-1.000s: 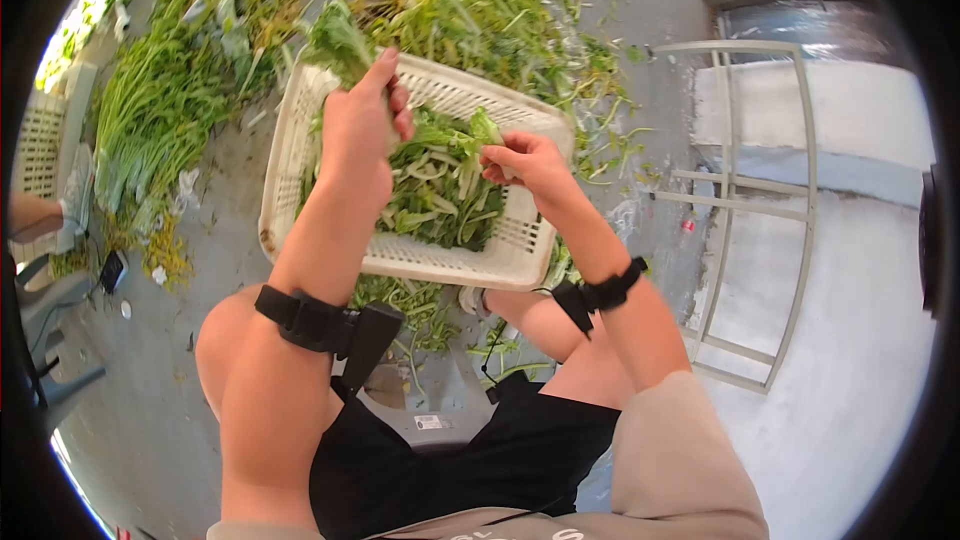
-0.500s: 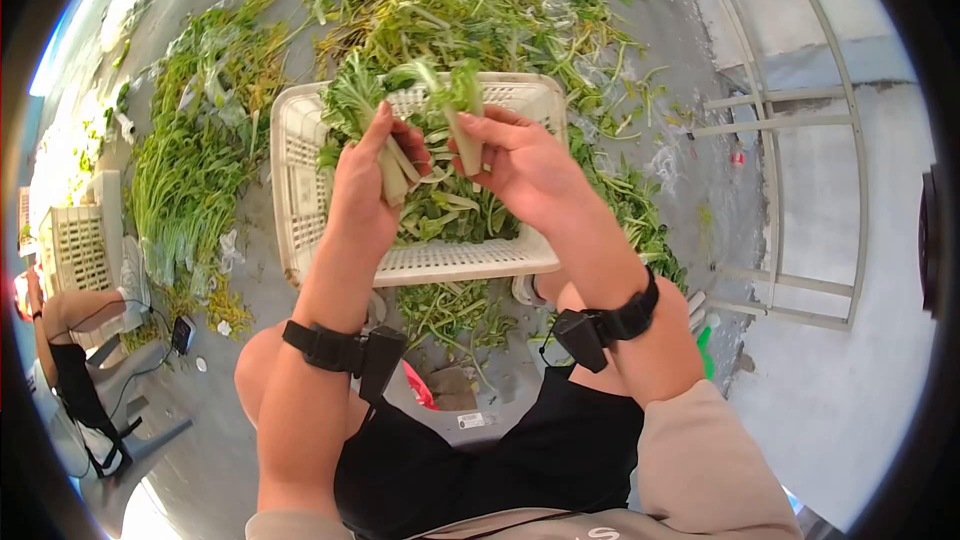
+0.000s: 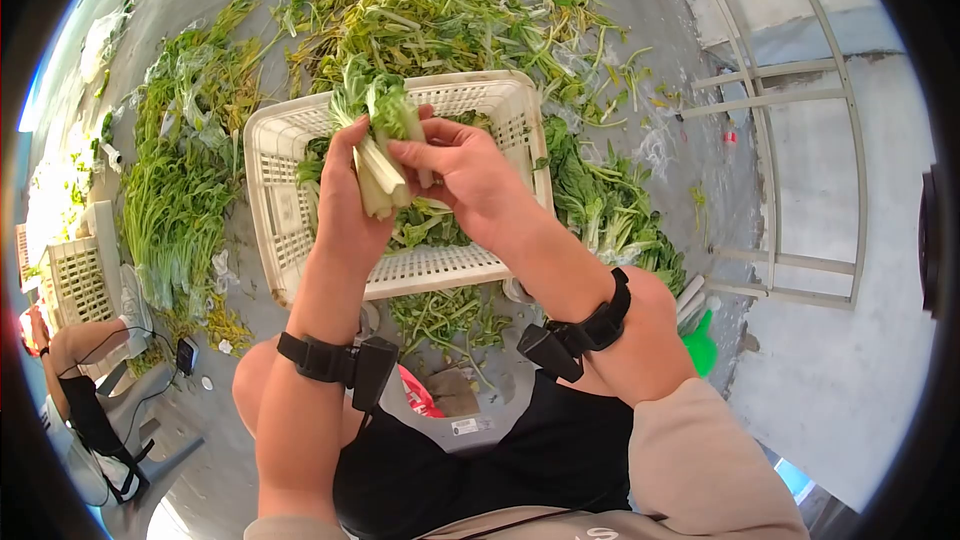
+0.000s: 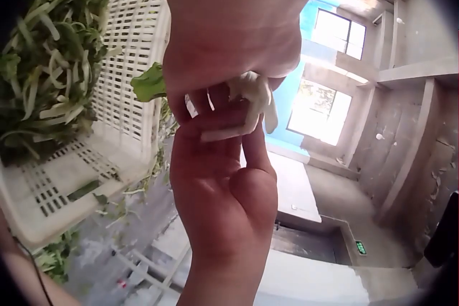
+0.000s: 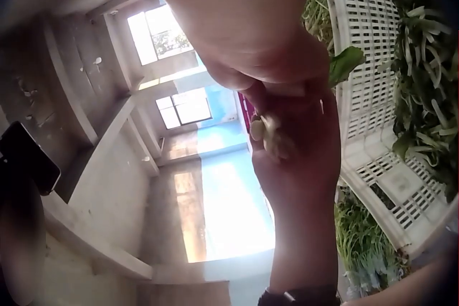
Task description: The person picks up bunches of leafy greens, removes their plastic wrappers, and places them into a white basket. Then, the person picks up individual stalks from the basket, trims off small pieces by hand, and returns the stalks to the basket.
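Observation:
In the head view, a bunch of leafy greens with pale stalks is held upright above a white plastic basket. The left hand curls round the stalks from the left. From the right, the right hand pinches a leafy stem against the same bunch, the two hands close together. Cut greens lie in the basket in the left wrist view. Pale stalk ends show between the hands in the right wrist view; some fingers are hidden.
Piles of greens lie on the floor beyond the basket, to its left and to its right. A metal frame stands at the right. Another person's leg and a second basket are at the left.
The right hand has come from the basket's right side to the left hand, bringing a stem against the bunch. The left hand has lowered and turned, showing the stalk ends.

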`<state>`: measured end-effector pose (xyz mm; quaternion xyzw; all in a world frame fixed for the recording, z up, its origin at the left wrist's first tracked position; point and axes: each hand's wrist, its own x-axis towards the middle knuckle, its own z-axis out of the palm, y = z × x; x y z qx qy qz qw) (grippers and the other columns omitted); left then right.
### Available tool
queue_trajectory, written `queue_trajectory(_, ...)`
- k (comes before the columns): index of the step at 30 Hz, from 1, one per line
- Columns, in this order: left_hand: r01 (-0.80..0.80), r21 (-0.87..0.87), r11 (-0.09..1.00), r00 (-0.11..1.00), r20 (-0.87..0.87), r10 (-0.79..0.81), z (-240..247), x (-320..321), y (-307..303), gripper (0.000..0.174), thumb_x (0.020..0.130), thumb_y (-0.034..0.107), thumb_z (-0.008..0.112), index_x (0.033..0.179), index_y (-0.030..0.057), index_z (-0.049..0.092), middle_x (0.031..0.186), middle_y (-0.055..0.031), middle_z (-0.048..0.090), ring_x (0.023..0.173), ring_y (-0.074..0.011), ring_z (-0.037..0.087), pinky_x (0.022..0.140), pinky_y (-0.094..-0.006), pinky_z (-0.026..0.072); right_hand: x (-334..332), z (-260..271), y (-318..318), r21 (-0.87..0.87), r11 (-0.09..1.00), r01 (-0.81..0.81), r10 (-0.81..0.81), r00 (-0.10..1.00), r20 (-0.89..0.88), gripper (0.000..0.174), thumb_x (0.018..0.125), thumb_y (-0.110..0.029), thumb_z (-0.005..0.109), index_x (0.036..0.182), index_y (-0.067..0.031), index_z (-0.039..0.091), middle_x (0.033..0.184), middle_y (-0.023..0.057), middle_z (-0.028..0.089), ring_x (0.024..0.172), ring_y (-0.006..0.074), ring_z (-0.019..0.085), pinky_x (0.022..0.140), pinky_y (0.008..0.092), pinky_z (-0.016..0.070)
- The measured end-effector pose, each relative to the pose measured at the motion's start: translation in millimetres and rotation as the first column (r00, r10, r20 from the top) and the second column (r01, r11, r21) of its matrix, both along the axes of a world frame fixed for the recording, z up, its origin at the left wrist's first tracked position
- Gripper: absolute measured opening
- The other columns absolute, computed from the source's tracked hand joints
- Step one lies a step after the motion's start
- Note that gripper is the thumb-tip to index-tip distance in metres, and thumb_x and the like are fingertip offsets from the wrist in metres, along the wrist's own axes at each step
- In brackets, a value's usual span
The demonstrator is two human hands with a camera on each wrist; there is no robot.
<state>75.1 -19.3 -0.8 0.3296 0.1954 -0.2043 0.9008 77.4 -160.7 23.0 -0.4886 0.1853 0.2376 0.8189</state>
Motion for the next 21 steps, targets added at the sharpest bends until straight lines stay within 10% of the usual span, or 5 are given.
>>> queue_trajectory(9,0.054,-0.029,0.998,0.995,0.083,-0.051,12,-6,4,0.051,0.098,0.038,0.048,0.132,-0.0005,0.054,0.128,-0.0149,0.063,0.112,-0.0240,0.063,0.091,-0.0364,0.0525,-7,3,12,-0.123,0.986,-0.115,0.107,0.992,-0.071,0.020,0.092,-0.021,0.072,0.105,-0.0067,0.069,0.096,0.0008,0.069,0.087,0.0121,0.066,0.080,0.0309,0.0549)
queue_trajectory(21,-0.166,0.364,0.916,0.975,-0.077,0.208,-1,-5,20,0.023,0.100,0.026,0.060,0.112,0.0069,0.058,0.087,-0.0049,0.064,0.078,-0.0150,0.062,0.065,-0.0295,0.0518,-2,-2,16,-0.129,0.992,-0.017,0.010,0.999,-0.052,0.020,0.099,-0.019,0.057,0.105,-0.0034,0.068,0.088,0.0016,0.068,0.078,0.0127,0.064,0.075,0.0296,0.0539)
